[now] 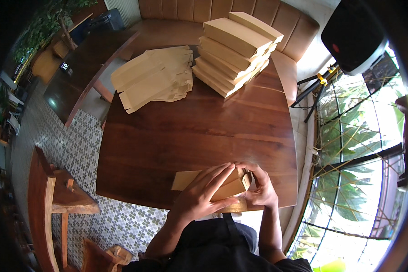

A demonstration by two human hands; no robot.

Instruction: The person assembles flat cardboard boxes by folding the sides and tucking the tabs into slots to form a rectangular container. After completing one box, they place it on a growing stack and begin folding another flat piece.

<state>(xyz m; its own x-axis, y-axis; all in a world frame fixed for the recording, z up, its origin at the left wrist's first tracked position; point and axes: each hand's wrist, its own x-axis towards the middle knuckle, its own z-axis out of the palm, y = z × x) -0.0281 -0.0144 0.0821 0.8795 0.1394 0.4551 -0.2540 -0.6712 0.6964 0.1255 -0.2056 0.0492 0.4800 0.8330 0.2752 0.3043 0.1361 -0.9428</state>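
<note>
"What lies nearest?"

"The person's black clothing (199, 249). Just beyond it, a brown cardboard box (229, 187) is held between the left hand (206, 192) and the right hand (262, 187), at the near right part of the wooden table (190, 136)."

"How do the fingers sit?"

"The left hand's lie along the box toward its far edge, the thumb along the near side. The right hand's curl around the right end. Together they hide much of the box. A cardboard panel (186, 180) sticks out left of the left hand; whether it belongs to the box, one cannot tell."

"What else is on the table?"

"At the far left, overlapping flat cardboard blanks (154, 81). Right beside them rises an uneven stack of boxes (238, 50). Both are well apart from the hands."

"And around it?"

"A padded brown bench (299, 41) runs along the far side, partly blocked by the stack. On the right, a large black case (349, 31) and a tripod (315, 90) stand before part of the bright window (349, 190). To the left are a darker second table (88, 68) and, nearer, a wooden chair (41, 204) on the patterned floor (122, 217)."
</note>
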